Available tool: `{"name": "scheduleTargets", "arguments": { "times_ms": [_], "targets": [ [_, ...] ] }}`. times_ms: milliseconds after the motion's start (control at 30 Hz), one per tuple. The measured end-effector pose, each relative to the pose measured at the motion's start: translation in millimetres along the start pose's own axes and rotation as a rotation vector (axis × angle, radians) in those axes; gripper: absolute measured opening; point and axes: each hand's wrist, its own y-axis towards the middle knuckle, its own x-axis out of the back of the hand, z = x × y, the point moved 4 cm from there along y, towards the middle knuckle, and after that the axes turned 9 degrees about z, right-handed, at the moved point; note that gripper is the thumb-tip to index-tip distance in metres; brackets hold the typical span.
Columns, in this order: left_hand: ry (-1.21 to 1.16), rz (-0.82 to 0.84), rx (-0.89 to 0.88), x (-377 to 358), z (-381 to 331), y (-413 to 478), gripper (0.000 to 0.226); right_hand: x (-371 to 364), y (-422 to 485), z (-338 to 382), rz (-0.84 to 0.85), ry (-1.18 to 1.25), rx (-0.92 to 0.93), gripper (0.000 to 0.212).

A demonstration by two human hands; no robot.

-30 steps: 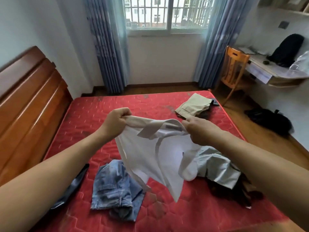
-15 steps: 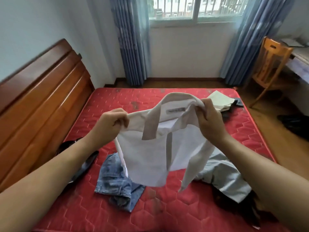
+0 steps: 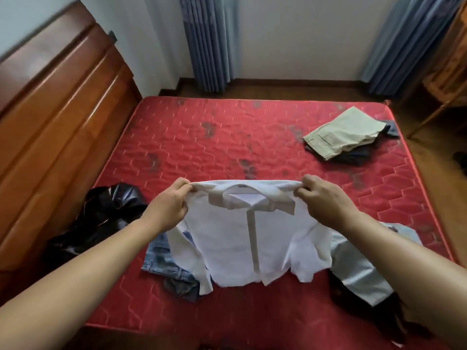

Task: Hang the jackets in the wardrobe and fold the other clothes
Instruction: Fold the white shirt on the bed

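Observation:
A white collared shirt point(image 3: 242, 246) hangs spread out over the red mattress point(image 3: 227, 145), front facing me, collar at the top. My left hand point(image 3: 168, 207) grips its left shoulder and my right hand point(image 3: 324, 200) grips its right shoulder. The shirt's lower edge drapes over a blue denim garment point(image 3: 161, 263) on the left and a pale grey-blue garment point(image 3: 358, 269) on the right. A black shiny jacket point(image 3: 101, 218) lies crumpled at the mattress's left edge. Folded beige trousers point(image 3: 346, 133) rest on darker folded clothes at the far right.
A wooden headboard point(image 3: 50, 127) runs along the left side. Blue curtains point(image 3: 209, 41) hang at the far wall. A wooden chair point(image 3: 449, 79) stands at the right beyond the mattress. A dark garment point(image 3: 374, 314) lies under the pale one by my right arm.
My hands have moved apart and lowered, spreading the shirt flat by its shoulders instead of bunched at the collar. The view has tilted down toward the mattress.

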Motion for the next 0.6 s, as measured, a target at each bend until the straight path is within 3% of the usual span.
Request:
{"name": "scheduleTargets", "arguments": {
  "times_ms": [233, 367, 467, 533, 600],
  "targets": [
    [0.200, 0.175, 0.029, -78.4, 61.0, 101.7, 0.078, -86.3, 82.5, -42.2, 0.190, -0.072, -0.104, 0.043],
    [0.286, 0.161, 0.106, -101.0, 97.2, 204.8, 0.086, -128.4, 171.5, -83.4, 0.168, -0.078, -0.217, 0.055],
    [0.329, 0.138, 0.262, -122.1, 117.3, 277.8, 0.090, -168.3, 237.7, -108.5, 0.158, -0.065, -0.314, 0.066],
    [0.315, 0.095, 0.352, -144.5, 126.4, 308.1, 0.092, -204.4, 267.3, -116.7, 0.202, 0.016, -0.412, 0.082],
    [0.248, 0.070, 0.368, -184.7, 130.8, 321.0, 0.088, -257.4, 275.6, -114.2, 0.238, 0.204, -0.495, 0.083]
  ]
}}
